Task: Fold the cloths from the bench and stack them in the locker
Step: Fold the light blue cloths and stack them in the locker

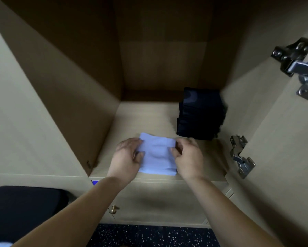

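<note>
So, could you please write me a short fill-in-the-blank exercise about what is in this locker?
1. The light cloth is nearer the ____ edge of the shelf than the dark stack is.
2. The dark stack stands nearest the locker's ____ side wall.
3. The right grip pinches the light cloth's ____ edge.
Missing words: front; right; right.

Folded cloth [157, 155] before cloth stack [200, 114]
</note>
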The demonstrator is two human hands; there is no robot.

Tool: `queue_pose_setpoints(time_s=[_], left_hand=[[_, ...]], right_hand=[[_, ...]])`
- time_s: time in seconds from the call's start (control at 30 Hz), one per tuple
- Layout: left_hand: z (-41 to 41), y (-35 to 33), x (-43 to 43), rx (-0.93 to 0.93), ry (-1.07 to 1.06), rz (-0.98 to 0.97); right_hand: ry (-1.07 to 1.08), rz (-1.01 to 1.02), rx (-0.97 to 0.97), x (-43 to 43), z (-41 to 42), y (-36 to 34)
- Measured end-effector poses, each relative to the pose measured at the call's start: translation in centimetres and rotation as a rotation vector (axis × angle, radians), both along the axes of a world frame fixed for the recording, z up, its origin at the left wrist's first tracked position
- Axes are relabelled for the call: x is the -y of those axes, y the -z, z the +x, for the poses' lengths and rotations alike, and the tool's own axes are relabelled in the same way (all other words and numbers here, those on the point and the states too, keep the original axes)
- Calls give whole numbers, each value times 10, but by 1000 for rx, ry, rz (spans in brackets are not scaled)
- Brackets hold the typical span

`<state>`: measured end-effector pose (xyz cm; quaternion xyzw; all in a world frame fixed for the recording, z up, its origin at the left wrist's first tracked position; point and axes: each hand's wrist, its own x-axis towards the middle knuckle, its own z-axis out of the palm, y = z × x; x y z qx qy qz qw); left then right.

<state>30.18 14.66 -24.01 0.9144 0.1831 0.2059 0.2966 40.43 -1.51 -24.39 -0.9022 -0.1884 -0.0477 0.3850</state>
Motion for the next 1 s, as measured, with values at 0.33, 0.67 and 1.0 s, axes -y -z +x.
queue_pose_setpoints(time_s=[0.33,0.67,1.0], left_hand=[[-6,20,1,-265,233,240],[-27,-14,5,-328,170,368],[-157,-107,4,-406,-2,474]], right_hand=[[-351,-421,69,-3,-3,5],[-301,-513,43,-2,-22,-34],[-401,-551,177,0,-121,-119]])
